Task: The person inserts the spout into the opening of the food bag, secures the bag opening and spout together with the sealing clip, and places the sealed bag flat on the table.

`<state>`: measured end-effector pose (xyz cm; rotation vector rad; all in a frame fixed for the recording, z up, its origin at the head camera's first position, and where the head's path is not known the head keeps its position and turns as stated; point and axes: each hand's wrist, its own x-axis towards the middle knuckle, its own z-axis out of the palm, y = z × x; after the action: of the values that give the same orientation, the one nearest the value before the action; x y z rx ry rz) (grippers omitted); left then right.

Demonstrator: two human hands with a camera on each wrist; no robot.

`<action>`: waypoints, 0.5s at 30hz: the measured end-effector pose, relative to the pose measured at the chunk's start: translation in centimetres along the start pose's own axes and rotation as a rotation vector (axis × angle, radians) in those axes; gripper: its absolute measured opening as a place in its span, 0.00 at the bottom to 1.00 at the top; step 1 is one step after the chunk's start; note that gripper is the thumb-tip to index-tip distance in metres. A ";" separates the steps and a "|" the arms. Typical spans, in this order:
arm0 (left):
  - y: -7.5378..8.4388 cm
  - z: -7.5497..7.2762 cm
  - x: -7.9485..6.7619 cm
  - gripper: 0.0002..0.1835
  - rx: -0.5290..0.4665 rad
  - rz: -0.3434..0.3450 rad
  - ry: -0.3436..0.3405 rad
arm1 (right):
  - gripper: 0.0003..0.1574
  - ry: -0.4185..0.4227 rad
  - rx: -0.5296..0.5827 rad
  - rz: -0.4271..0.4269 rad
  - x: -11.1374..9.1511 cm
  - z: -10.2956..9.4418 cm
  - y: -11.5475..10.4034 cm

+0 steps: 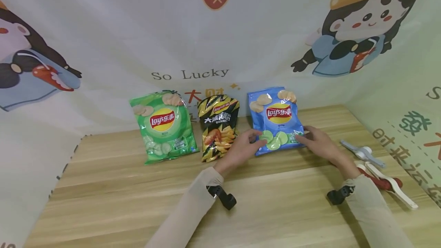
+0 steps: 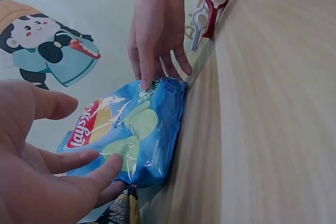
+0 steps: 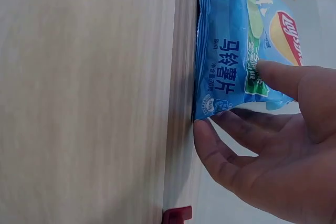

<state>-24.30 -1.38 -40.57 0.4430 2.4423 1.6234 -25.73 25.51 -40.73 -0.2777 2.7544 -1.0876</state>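
Observation:
A blue Lay's chip bag (image 1: pixel 275 123) leans upright against the back cloth, its lower edge on the wooden table. At its lower left, my left hand (image 1: pixel 242 148) has loosely spread fingers right over the bag's front. My right hand (image 1: pixel 318 142) pinches the lower right corner, thumb on the front and the other fingers behind the edge in the right wrist view. Left of it stand a black and yellow Lay's bag (image 1: pixel 220 114), partly behind my left hand, and a green Lay's bag (image 1: pixel 163 135).
On the right side of the table lie a grey hand-squeezer-like tool (image 1: pixel 361 151) and a red and white one (image 1: pixel 391 183), close to my right forearm. A printed cloth (image 1: pixel 138 30) hangs behind the bags and along both sides.

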 end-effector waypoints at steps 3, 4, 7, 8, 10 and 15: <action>0.1 0.2 0.1 0.22 -0.070 -0.004 -0.027 | 0.45 0.004 -0.007 -0.005 -0.1 -0.4 0.2; 0.0 0.2 0.2 0.22 -0.110 -0.012 -0.039 | 0.45 0.001 0.002 -0.006 -0.1 -0.6 0.2; 0.0 0.3 0.2 0.22 -0.227 -0.039 -0.075 | 0.44 -0.012 0.040 -0.002 0.0 -0.8 0.3; 0.0 0.3 0.2 0.22 -0.260 -0.048 -0.086 | 0.44 -0.016 0.053 0.001 0.0 -0.8 0.3; 0.0 0.4 0.2 0.22 -0.293 -0.049 -0.103 | 0.43 -0.020 0.075 0.007 0.0 -0.9 0.3; 0.1 0.8 0.0 0.22 -0.211 -0.027 -0.105 | 0.43 -0.021 0.113 0.055 -0.3 -1.1 0.6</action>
<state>-24.03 -0.67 -40.75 0.4474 2.1643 1.7750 -25.70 26.70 -40.32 -0.1955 2.6539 -1.2140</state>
